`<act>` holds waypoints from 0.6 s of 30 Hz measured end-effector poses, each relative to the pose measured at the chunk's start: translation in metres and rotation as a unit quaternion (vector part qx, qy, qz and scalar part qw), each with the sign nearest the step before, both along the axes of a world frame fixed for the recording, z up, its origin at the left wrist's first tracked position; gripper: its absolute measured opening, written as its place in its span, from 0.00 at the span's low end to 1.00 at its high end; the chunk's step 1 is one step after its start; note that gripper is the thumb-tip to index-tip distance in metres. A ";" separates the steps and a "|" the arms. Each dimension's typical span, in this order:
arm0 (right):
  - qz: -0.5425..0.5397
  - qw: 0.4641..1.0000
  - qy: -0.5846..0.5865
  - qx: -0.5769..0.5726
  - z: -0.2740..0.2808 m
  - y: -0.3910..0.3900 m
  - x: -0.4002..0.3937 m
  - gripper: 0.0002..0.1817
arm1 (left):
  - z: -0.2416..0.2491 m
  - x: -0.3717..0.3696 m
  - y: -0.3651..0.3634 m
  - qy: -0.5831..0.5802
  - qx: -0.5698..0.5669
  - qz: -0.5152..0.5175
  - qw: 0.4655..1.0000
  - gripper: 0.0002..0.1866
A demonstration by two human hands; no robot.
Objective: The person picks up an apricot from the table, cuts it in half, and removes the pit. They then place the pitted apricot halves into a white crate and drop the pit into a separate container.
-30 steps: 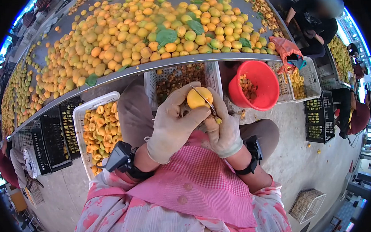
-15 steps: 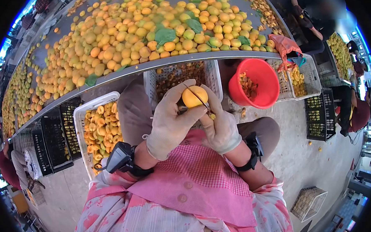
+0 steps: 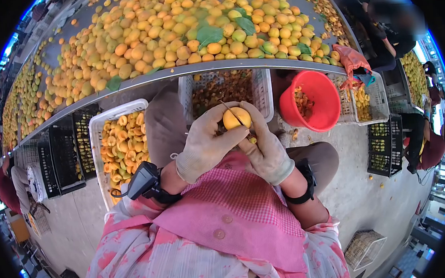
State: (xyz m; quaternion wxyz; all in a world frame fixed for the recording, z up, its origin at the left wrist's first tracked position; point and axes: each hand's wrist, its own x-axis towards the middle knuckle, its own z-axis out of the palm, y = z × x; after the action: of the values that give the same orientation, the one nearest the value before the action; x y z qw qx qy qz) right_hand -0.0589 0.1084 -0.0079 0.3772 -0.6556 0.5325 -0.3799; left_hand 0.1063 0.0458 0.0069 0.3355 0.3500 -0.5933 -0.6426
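Both my hands wear pale work gloves and meet in front of my lap. My left hand (image 3: 207, 142) is closed round the left side of a yellow-orange apricot (image 3: 233, 119), its thumb lying below the fruit. A thin, dark knife blade (image 3: 229, 108) crosses the apricot's top face at a slant, its tip beyond the far side. My right hand (image 3: 267, 154) is closed on the knife, with its fingers against the fruit's right side. The knife's handle is mostly hidden in the glove. A small yellow-green bit (image 3: 252, 139) shows by the right thumb.
A metal table (image 3: 188, 69) heaped with apricots (image 3: 142, 40) runs across ahead. Beneath its edge stand a white crate (image 3: 266, 94) of dark scraps and a red bucket (image 3: 326, 101). Halved apricots (image 3: 122, 149) fill a crate at left. Other people (image 3: 426, 143) sit farther right.
The view has shifted slightly, so the table and crates appear farther right. My hands stay together round the apricot, and the blade still lies across it at a slightly changed slant.
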 end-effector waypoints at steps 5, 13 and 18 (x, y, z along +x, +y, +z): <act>-0.001 0.986 -0.115 0.124 0.013 0.000 0.012 0.35 | -0.003 0.012 -0.001 0.003 0.021 -0.017 1.000 0.22; -0.028 0.987 -0.084 0.133 0.024 0.000 0.023 0.34 | -0.013 0.024 -0.006 0.040 0.061 -0.053 0.996 0.27; -0.036 0.998 0.035 -0.045 0.006 -0.003 0.025 0.34 | -0.013 0.013 0.002 0.190 0.183 0.024 0.964 0.20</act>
State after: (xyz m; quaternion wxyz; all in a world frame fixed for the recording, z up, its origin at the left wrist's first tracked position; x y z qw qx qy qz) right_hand -0.0339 0.1058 -0.0016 0.3148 -0.6650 0.5511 -0.3938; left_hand 0.1196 0.0483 -0.0059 0.3878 0.2906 -0.3822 -0.7868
